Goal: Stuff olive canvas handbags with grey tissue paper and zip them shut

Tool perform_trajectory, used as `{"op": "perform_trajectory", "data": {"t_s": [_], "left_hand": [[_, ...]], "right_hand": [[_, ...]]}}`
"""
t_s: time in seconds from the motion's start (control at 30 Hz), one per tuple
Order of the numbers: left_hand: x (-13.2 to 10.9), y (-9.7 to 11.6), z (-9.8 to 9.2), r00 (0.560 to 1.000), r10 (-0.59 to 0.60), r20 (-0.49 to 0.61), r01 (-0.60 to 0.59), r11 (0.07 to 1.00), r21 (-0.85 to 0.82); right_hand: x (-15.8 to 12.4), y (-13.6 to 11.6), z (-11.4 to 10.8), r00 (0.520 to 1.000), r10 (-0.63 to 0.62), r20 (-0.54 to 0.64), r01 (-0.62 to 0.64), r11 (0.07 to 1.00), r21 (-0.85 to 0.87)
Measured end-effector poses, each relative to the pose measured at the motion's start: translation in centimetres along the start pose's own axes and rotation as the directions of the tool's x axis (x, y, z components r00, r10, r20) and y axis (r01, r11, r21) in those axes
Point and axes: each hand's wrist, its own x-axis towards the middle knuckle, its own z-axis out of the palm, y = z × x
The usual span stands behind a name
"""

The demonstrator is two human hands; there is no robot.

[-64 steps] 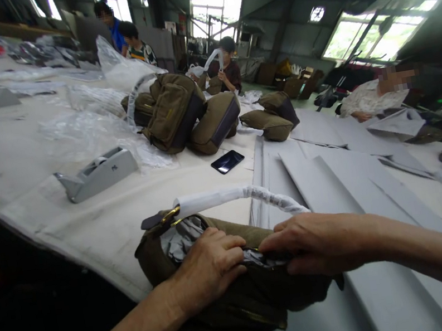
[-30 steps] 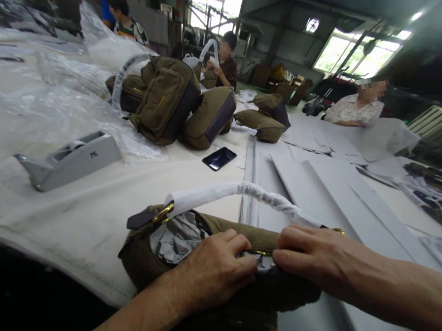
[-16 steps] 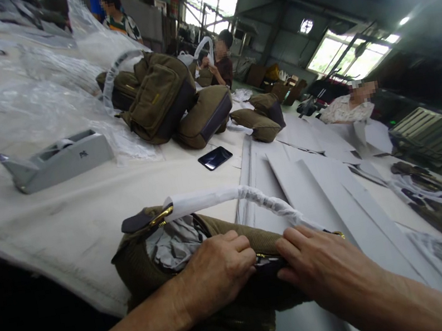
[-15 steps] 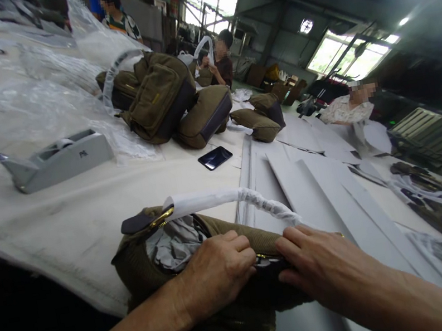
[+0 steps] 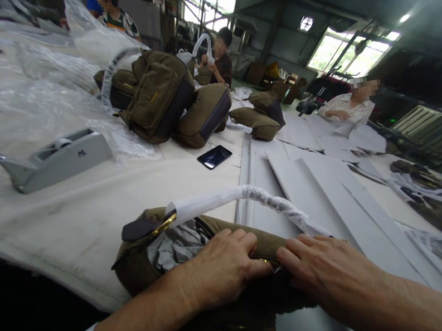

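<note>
An olive-brown bag (image 5: 136, 264) lies at the table's near edge, with crumpled grey paper (image 5: 178, 243) showing in its open top. A handle in white wrapping (image 5: 210, 201) arches over it from a gold-coloured ring. My left hand (image 5: 225, 266) grips the fabric by the gold zipper, fingers curled over the rim. Just right of it, my right hand (image 5: 317, 262) is closed on the same rim. A short stretch of zipper shows between the hands; the fingertips are partly hidden.
A grey tape dispenser (image 5: 63, 161) and a phone (image 5: 214, 157) lie beyond the bag. Farther back are several stuffed brown bags (image 5: 161, 96) and clear plastic (image 5: 37, 106). Grey sheets (image 5: 328, 198) cover the right side. A person (image 5: 349, 104) sits at the far right.
My left hand has shifted slightly right along the rim, its thumb now stretched toward my right hand. The wrapped handle's right end has moved right. The far-right person's arm and sheets have moved.
</note>
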Motion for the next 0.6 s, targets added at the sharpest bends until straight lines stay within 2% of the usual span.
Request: {"op": "perform_trajectory", "data": {"t_s": [0.17, 0.3, 0.4, 0.5, 0.6], "left_hand": [[-0.2, 0.4, 0.3, 1.0, -0.013, 0.004, 0.013, 1.0, 0.008], [-0.2, 0.8, 0.5, 0.998, -0.063, -0.029, 0.062, 0.998, -0.031], [0.3, 1.4, 0.5, 0.984, -0.165, -0.061, 0.153, 0.974, -0.164], [1.1, 2.2, 0.6, 0.967, -0.219, -0.129, 0.164, 0.925, -0.344], [2.0, 2.9, 1.2, 0.958, -0.232, -0.17, 0.161, 0.923, -0.35]], "right_hand": [[0.3, 0.6, 0.2, 0.996, -0.048, 0.076, 0.042, 0.996, 0.077], [0.4, 1.4, 0.2, 0.994, -0.097, 0.059, 0.091, 0.991, 0.095], [0.2, 1.9, 0.2, 0.991, -0.125, 0.055, 0.118, 0.986, 0.115], [0.1, 2.3, 0.2, 0.991, -0.123, 0.047, 0.115, 0.983, 0.146], [0.2, 2.5, 0.3, 0.991, -0.129, 0.033, 0.122, 0.979, 0.165]]}}
